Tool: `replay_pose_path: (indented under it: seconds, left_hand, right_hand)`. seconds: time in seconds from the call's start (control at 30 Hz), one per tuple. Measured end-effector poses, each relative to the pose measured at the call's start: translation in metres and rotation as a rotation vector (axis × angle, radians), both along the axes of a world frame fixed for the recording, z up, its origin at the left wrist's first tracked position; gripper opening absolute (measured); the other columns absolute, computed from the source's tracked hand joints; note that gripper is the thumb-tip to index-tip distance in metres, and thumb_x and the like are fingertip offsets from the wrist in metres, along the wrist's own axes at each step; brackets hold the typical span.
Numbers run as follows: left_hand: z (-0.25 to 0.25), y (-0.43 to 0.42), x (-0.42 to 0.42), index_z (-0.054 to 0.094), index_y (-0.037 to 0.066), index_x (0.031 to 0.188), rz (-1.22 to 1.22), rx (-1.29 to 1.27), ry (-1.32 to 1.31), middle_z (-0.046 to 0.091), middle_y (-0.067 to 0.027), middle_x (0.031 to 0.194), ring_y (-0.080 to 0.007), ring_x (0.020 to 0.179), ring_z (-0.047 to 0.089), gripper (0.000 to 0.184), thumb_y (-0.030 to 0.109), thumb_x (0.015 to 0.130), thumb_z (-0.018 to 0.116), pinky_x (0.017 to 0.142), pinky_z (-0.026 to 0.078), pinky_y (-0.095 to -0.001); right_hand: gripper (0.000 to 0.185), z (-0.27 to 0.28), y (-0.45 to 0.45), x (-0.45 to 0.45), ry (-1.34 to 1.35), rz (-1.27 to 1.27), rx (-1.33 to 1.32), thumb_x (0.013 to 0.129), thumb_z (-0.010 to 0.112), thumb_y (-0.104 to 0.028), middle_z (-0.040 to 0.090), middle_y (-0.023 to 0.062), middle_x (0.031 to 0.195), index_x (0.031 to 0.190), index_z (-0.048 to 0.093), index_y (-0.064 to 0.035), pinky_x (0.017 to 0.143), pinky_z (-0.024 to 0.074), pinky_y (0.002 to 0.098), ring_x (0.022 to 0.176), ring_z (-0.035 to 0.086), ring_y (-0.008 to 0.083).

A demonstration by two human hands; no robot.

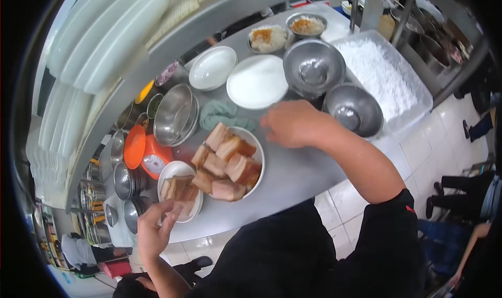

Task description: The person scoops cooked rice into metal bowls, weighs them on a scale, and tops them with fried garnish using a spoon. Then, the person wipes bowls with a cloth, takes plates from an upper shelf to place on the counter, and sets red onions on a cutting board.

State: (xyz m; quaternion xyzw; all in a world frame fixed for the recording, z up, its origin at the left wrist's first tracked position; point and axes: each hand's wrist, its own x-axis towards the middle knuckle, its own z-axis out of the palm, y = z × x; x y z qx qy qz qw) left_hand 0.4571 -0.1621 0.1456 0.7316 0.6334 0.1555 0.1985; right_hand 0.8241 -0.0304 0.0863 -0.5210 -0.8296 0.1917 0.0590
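My left hand [156,226] is closed at the near rim of a small white bowl [197,210], thumb and fingers about its edge. Slices of pork belly [179,188] lie in that bowl. Beside it stands a larger white bowl [259,180] heaped with thick chunks of pork belly [243,168]. Over the steel table [290,175], my right hand [293,124] has its fingers bent and bunched together. They are close to a crumpled green cloth [222,115]; whether they hold anything is hidden.
Behind lie a white plate [257,82], an oval dish [213,68], steel bowls [314,62] and a tub of white powder [381,73]. An orange scale [156,159] stands left. A plate shelf [117,94] overhangs the left side. Other people [470,193] are beyond the table.
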Motion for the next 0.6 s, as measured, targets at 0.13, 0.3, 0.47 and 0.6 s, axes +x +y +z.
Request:
replay_pose_path:
  seconds: [0.13, 0.3, 0.47, 0.6]
  left_hand:
    - [-0.014, -0.044, -0.065, 0.066, -0.002, 0.11, -0.002, -0.329, 0.074, 0.071, -0.0187, 0.094, -0.023, 0.084, 0.07, 0.033, 0.014, 0.082, 0.073, 0.077, 0.053, -0.0313]
    - [-0.039, -0.083, -0.126, 0.066, 0.0, 0.109, 0.11, -0.441, 0.18, 0.071, -0.0189, 0.094, -0.0277, 0.089, 0.071, 0.037, 0.025, 0.083, 0.073, 0.078, 0.054, -0.0345]
    - [-0.043, -0.121, -0.177, 0.066, 0.003, 0.112, 0.195, -0.522, 0.231, 0.069, -0.0196, 0.101, -0.0329, 0.092, 0.068, 0.044, 0.037, 0.085, 0.068, 0.081, 0.053, -0.0387]
    - [-0.089, -0.166, -0.242, 0.062, 0.008, 0.122, 0.26, -0.467, -0.055, 0.068, -0.019, 0.108, -0.0327, 0.102, 0.065, 0.047, 0.04, 0.089, 0.064, 0.087, 0.051, -0.0394]
  right_hand:
    - [0.026, -0.035, -0.03, -0.02, -0.174, -0.244, -0.255, 0.081, 0.064, -0.022, 0.071, 0.0155, 0.096, 0.098, 0.072, -0.0041, 0.082, 0.0536, 0.0427, 0.096, 0.067, 0.0325]
    - [0.028, -0.11, -0.055, -0.034, -0.27, -0.514, -0.185, 0.082, 0.06, -0.021, 0.068, 0.0174, 0.107, 0.099, 0.071, -0.0024, 0.085, 0.0528, 0.0422, 0.099, 0.067, 0.0334]
    - [0.031, -0.151, -0.063, -0.006, -0.091, -0.438, 0.072, 0.081, 0.062, -0.032, 0.065, 0.0223, 0.094, 0.087, 0.069, -0.0022, 0.079, 0.049, 0.0484, 0.09, 0.062, 0.0389]
    - [0.015, -0.101, -0.064, -0.024, 0.26, -0.424, 0.095, 0.079, 0.062, -0.012, 0.063, 0.0158, 0.063, 0.073, 0.063, 0.0008, 0.056, 0.0464, 0.0369, 0.056, 0.059, 0.0238]
